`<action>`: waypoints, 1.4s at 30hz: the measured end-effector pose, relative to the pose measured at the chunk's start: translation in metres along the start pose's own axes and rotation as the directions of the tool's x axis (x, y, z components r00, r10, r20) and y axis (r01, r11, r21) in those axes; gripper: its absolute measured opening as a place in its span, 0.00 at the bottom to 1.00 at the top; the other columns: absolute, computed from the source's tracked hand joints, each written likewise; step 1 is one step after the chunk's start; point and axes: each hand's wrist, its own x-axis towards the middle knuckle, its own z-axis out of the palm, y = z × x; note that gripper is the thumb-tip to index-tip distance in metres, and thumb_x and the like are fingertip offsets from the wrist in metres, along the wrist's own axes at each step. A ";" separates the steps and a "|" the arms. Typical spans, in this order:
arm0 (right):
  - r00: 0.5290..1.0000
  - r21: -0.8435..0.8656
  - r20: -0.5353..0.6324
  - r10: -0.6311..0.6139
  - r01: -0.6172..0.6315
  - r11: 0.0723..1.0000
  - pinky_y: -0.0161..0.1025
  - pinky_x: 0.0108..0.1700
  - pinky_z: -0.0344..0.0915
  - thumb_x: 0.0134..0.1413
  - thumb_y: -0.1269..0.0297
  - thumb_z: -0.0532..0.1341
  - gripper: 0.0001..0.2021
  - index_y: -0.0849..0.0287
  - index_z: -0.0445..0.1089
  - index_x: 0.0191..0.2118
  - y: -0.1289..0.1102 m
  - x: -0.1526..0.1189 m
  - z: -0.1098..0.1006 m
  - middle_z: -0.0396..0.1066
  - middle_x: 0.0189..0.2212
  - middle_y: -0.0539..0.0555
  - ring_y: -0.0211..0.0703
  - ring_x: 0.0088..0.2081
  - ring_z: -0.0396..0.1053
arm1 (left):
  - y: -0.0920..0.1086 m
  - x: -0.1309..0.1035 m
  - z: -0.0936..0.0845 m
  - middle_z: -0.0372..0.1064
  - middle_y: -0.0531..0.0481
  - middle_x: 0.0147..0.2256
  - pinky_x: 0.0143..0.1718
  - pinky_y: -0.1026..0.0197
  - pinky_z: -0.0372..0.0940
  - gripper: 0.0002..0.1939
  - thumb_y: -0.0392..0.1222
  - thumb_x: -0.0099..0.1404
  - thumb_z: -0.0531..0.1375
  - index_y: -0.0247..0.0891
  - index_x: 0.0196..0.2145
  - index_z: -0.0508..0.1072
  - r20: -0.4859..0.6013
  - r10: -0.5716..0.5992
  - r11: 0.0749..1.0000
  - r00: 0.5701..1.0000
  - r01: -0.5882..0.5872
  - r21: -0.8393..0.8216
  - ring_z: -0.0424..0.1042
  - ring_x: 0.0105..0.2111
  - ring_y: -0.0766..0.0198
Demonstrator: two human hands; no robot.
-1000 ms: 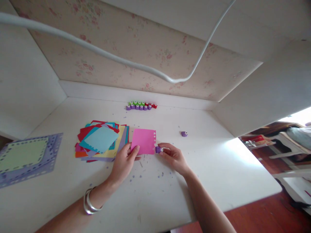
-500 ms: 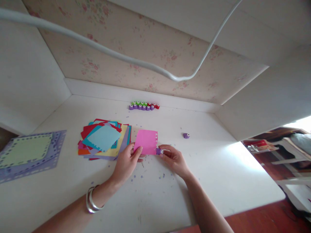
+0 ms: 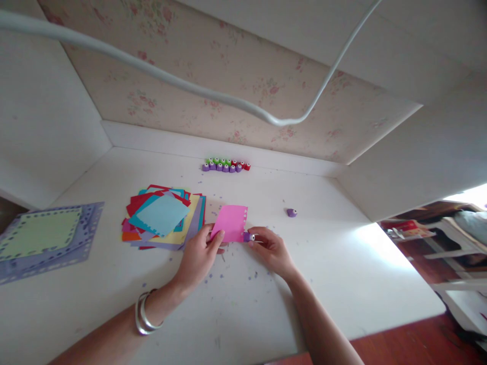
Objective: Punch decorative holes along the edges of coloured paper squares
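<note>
A pink sheet of paper (image 3: 230, 223) with a row of small cut-outs down its right edge is pinched at its lower left corner by my left hand (image 3: 201, 253). My right hand (image 3: 271, 251) grips a small purple craft punch (image 3: 248, 236) between thumb and fingers. That punch sits against the lower right edge of the paper; whether the edge is inside its slot is too small to tell. A second purple punch (image 3: 291, 213) lies on the table beyond my right hand.
Left of the paper is a fanned pile of coloured sheets (image 3: 163, 215). Punched green and purple sheets (image 3: 45, 235) lie at far left. Several green, red and purple punches (image 3: 226, 166) line the back. Tiny paper bits dot the white table (image 3: 342, 284). A white cable (image 3: 182, 86) hangs across the front.
The pink paper has tilted and bent slightly, its right edge now more angled. My right hand and the punch have barely shifted.
</note>
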 end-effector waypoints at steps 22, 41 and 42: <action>1.000 -0.035 0.005 -0.012 0.013 0.999 0.42 0.44 0.74 0.55 0.61 0.66 0.11 0.53 0.73 0.44 0.000 0.000 0.000 0.72 0.41 0.55 0.43 0.42 0.73 | 0.000 -0.002 0.000 0.77 0.48 0.36 0.30 0.60 0.74 0.17 0.49 0.63 0.61 0.40 0.47 0.70 0.031 0.020 0.998 0.999 -0.022 0.062 0.79 0.30 0.58; 0.999 -0.105 -0.009 -0.041 0.039 0.994 0.40 0.41 0.75 0.55 0.59 0.65 0.11 0.52 0.75 0.44 -0.002 0.001 -0.002 0.71 0.44 0.56 0.44 0.44 0.72 | 0.001 -0.003 -0.001 0.77 0.49 0.33 0.27 0.62 0.71 0.13 0.50 0.64 0.59 0.39 0.42 0.70 0.014 0.063 0.982 0.998 -0.064 0.179 0.78 0.28 0.57; 0.999 -0.110 -0.013 -0.038 0.036 0.993 0.40 0.41 0.75 0.55 0.59 0.65 0.11 0.52 0.75 0.44 -0.002 0.001 -0.002 0.71 0.44 0.56 0.44 0.44 0.72 | 0.001 -0.003 -0.002 0.77 0.49 0.33 0.27 0.62 0.70 0.13 0.50 0.64 0.59 0.40 0.42 0.70 0.018 0.065 0.979 0.998 -0.067 0.191 0.78 0.28 0.58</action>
